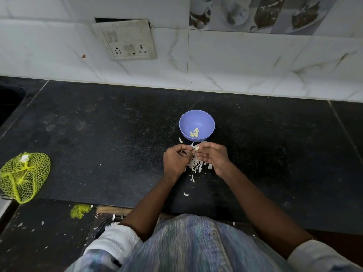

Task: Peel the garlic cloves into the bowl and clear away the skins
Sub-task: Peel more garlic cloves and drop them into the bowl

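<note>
Black counter (98, 124) | both hands' fingers curled, pinching 1 garlic clove (196, 148) | bowl (196, 118) just beyond

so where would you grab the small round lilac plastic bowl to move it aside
Take the small round lilac plastic bowl by its far rim, coming from above on the wall side. It stands upright and open, so a thumb-inside pinch fits there. The near rim is crowded by the left hand and right hand working a garlic clove, and the peeled cloves lie towards that near side.
</note>
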